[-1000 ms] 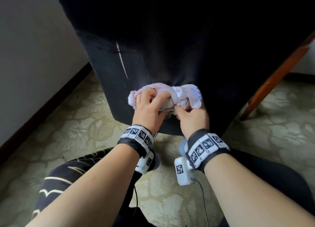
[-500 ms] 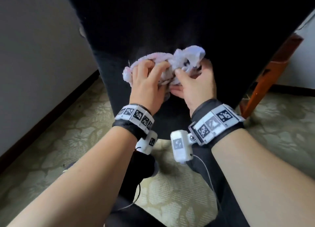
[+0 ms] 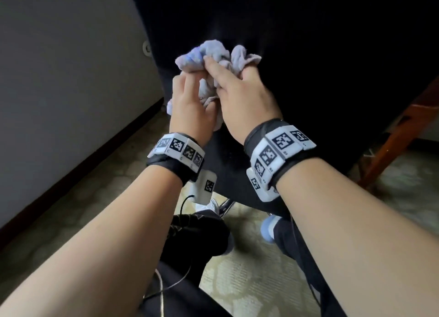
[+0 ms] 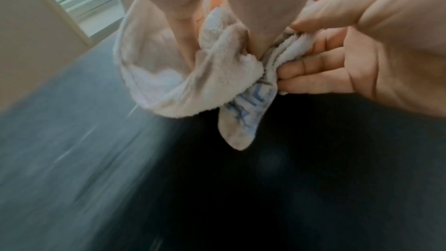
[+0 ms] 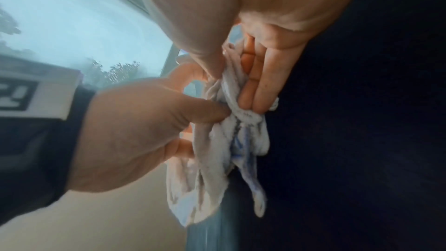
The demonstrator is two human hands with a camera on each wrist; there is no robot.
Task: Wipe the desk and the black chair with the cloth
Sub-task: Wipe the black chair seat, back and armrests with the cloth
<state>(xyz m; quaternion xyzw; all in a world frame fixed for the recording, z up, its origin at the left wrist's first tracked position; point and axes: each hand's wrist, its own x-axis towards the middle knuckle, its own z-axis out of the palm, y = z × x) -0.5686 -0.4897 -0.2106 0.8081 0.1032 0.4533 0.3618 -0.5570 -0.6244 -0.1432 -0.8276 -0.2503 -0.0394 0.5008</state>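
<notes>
Both my hands bunch the cloth (image 3: 215, 62) against the black chair (image 3: 308, 55): my left hand (image 3: 190, 105) grips its lower folds, my right hand (image 3: 240, 95) pinches the wad just above, thumb over and fingers (image 5: 260, 87) flat behind it. Much of the cloth is buried in my grip; the chair beyond is too dark to read, its top cut off. Since a moment ago the wad has climbed higher up the chair.

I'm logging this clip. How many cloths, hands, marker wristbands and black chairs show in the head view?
Cloths: 1, the cloth
Hands: 2, left hand, right hand
Marker wristbands: 2
Black chairs: 1, the black chair
Total: 6
</notes>
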